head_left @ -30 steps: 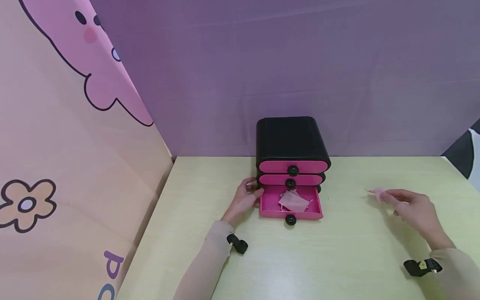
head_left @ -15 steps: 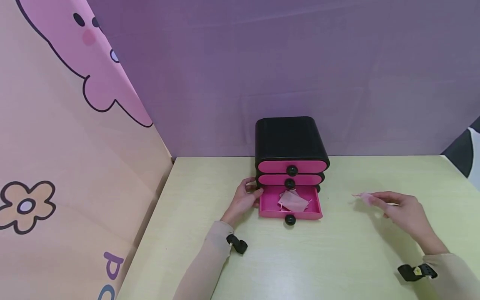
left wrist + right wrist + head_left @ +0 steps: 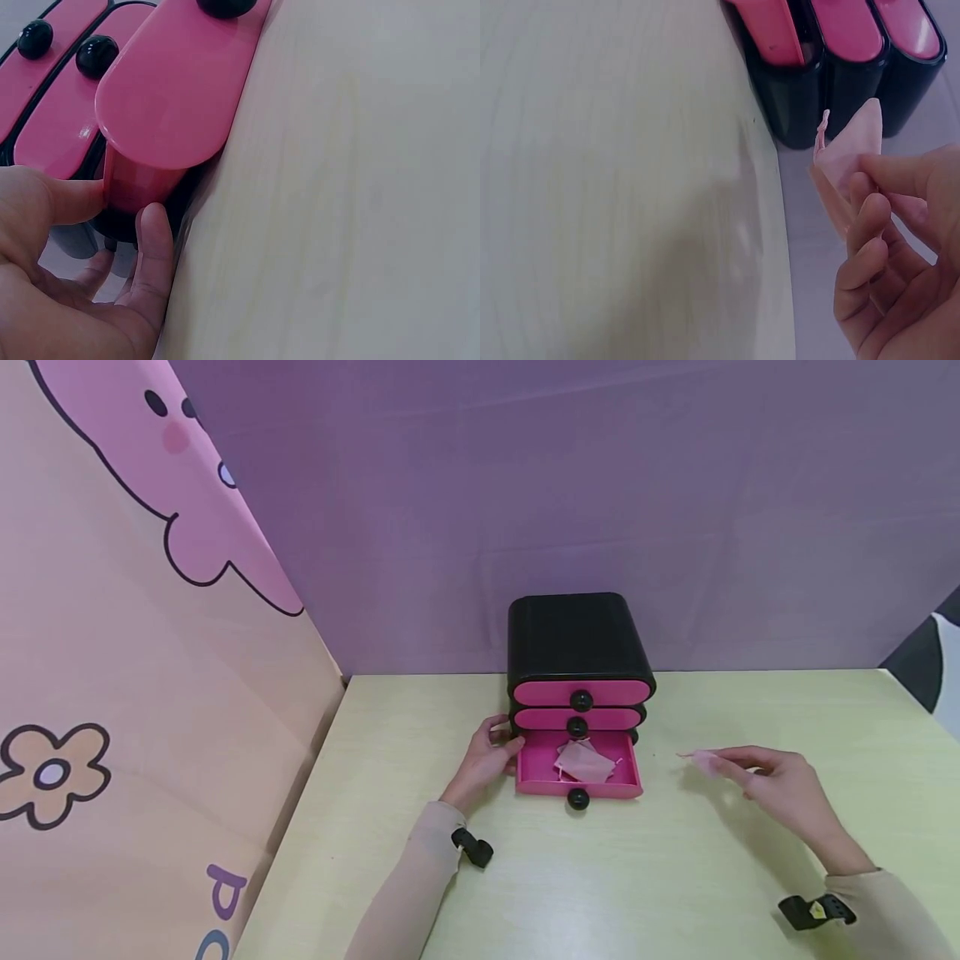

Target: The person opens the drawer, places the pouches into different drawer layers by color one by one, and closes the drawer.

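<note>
My right hand (image 3: 783, 789) pinches a small pale pink drawstring pouch (image 3: 859, 142) between thumb and fingers, above the table to the right of the drawers. The pouch's cord end points toward the drawers. A black mini drawer cabinet (image 3: 577, 635) with pink fronts stands against the back. Its bottom drawer (image 3: 540, 788) is pulled out, and pale pink pouches (image 3: 585, 762) with cords lie inside. My left hand (image 3: 480, 764) grips the cabinet's lower left side; in the left wrist view the thumb (image 3: 79, 201) presses by the drawer's side wall, with fingers below.
Two upper drawers (image 3: 543, 694) are pushed in, each with a round black knob (image 3: 581, 700). The pale wooden table (image 3: 600, 885) meets a purple cloth backdrop (image 3: 600, 510) behind and a printed panel (image 3: 187, 677) at the left.
My right hand has moved left with the pouch, closer to the pulled-out drawer. My left hand stays in place at the cabinet's side.
</note>
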A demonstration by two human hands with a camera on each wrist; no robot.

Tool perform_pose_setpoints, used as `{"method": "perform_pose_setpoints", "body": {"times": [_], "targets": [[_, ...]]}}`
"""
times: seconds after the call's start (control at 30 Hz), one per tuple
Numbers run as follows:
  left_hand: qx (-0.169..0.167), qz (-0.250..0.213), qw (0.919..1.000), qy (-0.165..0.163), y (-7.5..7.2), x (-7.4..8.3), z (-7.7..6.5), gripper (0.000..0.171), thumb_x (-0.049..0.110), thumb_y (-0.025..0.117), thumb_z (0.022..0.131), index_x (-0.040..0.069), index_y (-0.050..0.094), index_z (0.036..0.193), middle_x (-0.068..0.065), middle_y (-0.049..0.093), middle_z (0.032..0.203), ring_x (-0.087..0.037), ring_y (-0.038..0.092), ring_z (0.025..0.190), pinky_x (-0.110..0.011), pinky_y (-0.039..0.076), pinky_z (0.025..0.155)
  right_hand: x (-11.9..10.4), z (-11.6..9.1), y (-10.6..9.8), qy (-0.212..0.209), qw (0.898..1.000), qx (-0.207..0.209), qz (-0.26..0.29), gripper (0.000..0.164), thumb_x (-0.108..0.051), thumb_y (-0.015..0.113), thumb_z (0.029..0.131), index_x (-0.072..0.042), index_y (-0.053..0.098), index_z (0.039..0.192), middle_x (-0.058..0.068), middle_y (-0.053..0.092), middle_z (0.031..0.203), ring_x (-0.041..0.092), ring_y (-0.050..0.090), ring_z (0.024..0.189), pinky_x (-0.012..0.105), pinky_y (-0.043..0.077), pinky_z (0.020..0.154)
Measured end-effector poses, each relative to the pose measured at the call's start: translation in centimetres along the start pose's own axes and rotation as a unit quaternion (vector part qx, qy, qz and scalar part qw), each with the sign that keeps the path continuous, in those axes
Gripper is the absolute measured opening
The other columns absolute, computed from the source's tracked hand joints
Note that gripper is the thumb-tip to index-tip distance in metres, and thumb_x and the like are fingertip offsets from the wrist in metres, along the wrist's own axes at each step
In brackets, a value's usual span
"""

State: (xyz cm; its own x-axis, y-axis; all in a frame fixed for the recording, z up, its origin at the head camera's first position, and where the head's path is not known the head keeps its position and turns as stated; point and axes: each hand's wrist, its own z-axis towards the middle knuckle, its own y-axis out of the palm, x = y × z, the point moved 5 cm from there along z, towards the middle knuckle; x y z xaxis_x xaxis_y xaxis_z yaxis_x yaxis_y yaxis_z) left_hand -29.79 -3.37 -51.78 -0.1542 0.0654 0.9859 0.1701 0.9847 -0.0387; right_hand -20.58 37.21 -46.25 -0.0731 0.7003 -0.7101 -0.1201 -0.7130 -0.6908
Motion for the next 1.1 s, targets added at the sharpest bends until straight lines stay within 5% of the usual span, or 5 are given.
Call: {"method": "perform_pose_setpoints", "body": {"times": [0.63,0.87,1.1], "targets": [[-0.003,0.011,0.9999,0.006,0.0,0.1,-0.1,0.059,0.013,0.067,0.104,0.008,0.043,0.157,-0.025,0.055,0.146,-0.016,0.065,0.079,-0.023,0.058,0.064,-4.5,-0.1,3.6,-0.047,0.999,0.019,0.017,0.028,-0.037,0.08,0.097,-0.014,0.084,0.113,-0.025,0.076,0.099,0.009,0.044,0.051,0.03,0.034,0.047],[-0.001,0.009,0.9999,0.009,0.0,0.1,-0.1,0.058,0.013,0.068,0.104,0.008,0.044,0.157,-0.025,0.056,0.145,-0.016,0.065,0.077,-0.022,0.057,0.063,-5.7,-0.1,4.7,-0.053,0.998,0.014,0.013,0.027,-0.034,0.079,0.098,-0.012,0.084,0.114,0.01,0.08,0.119,0.003,0.055,0.069,0.027,0.042,0.053],[-0.002,0.01,0.9999,0.009,-0.1,0.0,0.0,0.058,0.013,0.067,0.104,0.008,0.044,0.157,-0.024,0.057,0.144,-0.015,0.064,0.078,-0.022,0.057,0.063,-6.8,0.2,5.6,-0.056,0.998,-0.001,0.001,0.029,-0.036,0.078,0.098,-0.013,0.083,0.116,0.014,0.077,0.123,0.01,0.051,0.061,0.027,0.041,0.051]]}}
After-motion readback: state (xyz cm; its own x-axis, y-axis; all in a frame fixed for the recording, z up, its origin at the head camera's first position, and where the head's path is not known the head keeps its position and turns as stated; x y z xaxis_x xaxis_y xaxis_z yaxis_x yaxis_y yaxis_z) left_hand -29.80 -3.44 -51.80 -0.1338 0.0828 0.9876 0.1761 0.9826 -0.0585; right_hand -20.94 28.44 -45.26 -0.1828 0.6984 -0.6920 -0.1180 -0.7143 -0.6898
